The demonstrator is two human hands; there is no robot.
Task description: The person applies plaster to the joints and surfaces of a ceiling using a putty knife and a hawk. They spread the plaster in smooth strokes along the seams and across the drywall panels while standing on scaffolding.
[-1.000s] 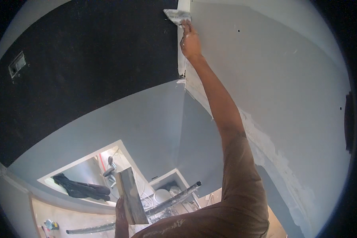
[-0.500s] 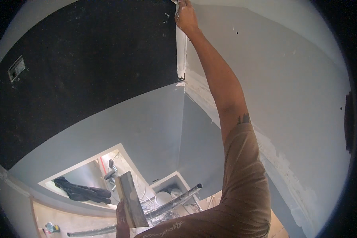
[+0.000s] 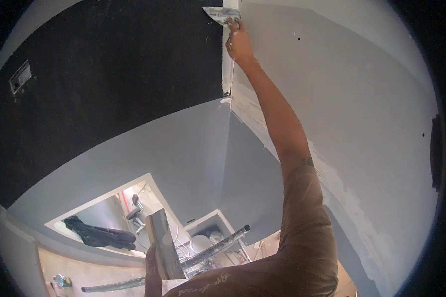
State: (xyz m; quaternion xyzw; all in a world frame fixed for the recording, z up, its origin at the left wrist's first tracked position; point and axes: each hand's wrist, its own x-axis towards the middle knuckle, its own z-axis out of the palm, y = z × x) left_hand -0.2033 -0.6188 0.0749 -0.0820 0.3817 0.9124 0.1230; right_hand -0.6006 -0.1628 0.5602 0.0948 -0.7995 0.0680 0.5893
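Note:
High in the view, my right hand (image 3: 239,45) is closed on a wide putty knife (image 3: 219,15). Its blade, smeared with pale compound, lies across the whitish corner strip (image 3: 227,69) between a black surface (image 3: 124,84) and a light grey one (image 3: 352,94). I cannot make out whether the whole blade edge touches. Down at the lower left, my left hand (image 3: 152,265) grips a long, narrow metal mud pan (image 3: 164,245) by its side. The pan's inside is hidden from here.
Below are a white-framed opening (image 3: 156,190) with dark cloth (image 3: 101,235) in it, a dusty pipe (image 3: 223,247), a white bucket (image 3: 201,244) and a small can (image 3: 62,281). A recessed box (image 3: 20,78) sits in the black surface.
My right hand has come slightly down, and the putty knife blade now shows fully across the corner. The mud pan stays in my left hand, almost in the same place.

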